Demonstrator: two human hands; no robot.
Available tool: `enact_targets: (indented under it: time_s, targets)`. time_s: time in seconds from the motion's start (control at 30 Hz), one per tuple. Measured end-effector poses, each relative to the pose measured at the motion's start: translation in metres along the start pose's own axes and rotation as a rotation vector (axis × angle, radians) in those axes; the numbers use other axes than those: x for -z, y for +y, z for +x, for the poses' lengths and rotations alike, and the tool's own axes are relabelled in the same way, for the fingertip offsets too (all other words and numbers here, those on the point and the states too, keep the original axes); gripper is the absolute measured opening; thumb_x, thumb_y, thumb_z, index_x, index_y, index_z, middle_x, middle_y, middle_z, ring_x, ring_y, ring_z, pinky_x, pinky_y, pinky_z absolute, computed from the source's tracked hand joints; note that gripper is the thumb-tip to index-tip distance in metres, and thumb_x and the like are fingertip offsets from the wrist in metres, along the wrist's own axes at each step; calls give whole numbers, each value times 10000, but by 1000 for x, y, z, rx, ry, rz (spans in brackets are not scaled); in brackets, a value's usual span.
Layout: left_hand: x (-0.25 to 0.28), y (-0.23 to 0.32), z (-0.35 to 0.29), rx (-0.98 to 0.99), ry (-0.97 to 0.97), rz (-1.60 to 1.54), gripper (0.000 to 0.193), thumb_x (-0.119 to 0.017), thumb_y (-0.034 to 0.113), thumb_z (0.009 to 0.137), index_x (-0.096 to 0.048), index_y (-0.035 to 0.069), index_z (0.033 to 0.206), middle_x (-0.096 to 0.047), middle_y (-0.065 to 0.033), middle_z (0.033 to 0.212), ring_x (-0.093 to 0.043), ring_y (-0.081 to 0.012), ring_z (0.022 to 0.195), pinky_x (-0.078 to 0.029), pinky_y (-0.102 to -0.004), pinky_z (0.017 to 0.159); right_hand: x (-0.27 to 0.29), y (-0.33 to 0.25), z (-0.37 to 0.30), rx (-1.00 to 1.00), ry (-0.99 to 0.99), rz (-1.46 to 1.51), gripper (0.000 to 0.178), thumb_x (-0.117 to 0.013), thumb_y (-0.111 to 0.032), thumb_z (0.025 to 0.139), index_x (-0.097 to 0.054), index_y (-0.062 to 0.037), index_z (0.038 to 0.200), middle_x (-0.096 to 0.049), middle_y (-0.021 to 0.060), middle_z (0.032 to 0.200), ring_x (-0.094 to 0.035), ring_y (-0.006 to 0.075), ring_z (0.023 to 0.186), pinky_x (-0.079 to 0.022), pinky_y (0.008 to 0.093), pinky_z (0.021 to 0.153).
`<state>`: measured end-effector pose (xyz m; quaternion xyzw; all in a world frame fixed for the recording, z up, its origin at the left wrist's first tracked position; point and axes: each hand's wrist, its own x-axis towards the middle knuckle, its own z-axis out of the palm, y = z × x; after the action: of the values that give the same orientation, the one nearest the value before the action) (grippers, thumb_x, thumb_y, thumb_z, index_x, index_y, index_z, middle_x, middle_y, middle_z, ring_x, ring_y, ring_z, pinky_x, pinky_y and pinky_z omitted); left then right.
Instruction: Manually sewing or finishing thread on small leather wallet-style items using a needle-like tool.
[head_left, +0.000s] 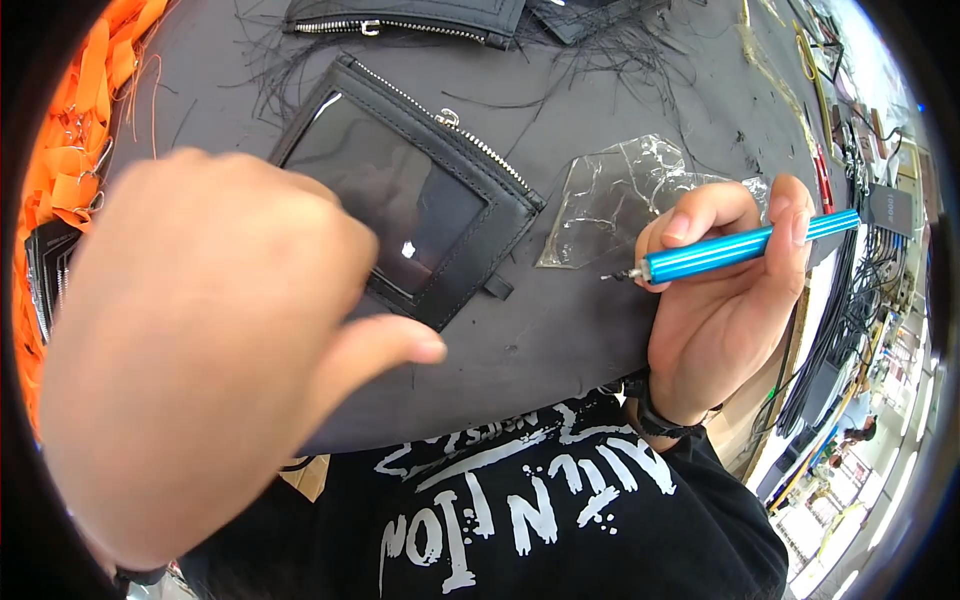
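A black zippered card holder (470, 275) with a clear window lies at a slant in the middle of the table. My left hand (220, 300) is close to the camera and covers the holder's left corner. Its thumb stretches out toward the holder's lower edge; the other fingers are hidden behind the back of the hand. On the right, my right hand (720, 260) closes its fingers around a blue pen-shaped tool (710, 255). The tool's thin metal tip points left, toward the holder, and stays apart from it.
Crumpled clear plastic (610, 195) lies beside the right hand. At the top rests another black zippered pouch (410, 20), with loose black threads (630, 60) around it. Orange straps with metal clips (75, 150) pile up at the left edge. Dark cables (860, 270) run along the right.
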<state>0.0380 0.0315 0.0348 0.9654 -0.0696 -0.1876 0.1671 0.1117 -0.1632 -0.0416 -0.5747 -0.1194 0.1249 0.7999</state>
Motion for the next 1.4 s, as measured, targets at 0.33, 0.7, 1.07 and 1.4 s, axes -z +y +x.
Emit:
enact_targets:
  time_s: [0.33,0.7,1.07,1.4]
  targets:
    - [-30,12,19,40,240,14,347,-745,294,588,-504,54,656,-485,-39,619,-509,-244,561,-354,-328,488,-11,1,-4,36,170,-53,224,-292,-278,957,-354,-78,1037,-534,166,697,-482,208,514,-404,294,489]
    - [-21,22,18,-69,253,-138,202,-655,16,603,-486,42,711,-455,-68,764,-515,-232,670,-401,-309,572,-15,5,-5,50,-69,-267,244,-302,-275,957,-300,-36,1003,-563,231,693,-547,234,534,-487,289,524]
    - [-18,14,24,-156,213,-474,172,-615,-1,605,-487,17,720,-442,-69,798,-507,-177,687,-412,-269,634,-15,6,-5,64,-76,-352,256,-310,-286,960,-306,-30,957,-569,229,701,-545,213,536,-483,268,545]
    - [-10,9,26,-248,206,-482,164,-604,13,610,-486,17,724,-434,-74,805,-488,-194,690,-403,-276,628,-16,7,-4,58,-80,-340,275,-313,-289,959,-306,-23,1028,-570,230,716,-546,221,539,-483,273,545]
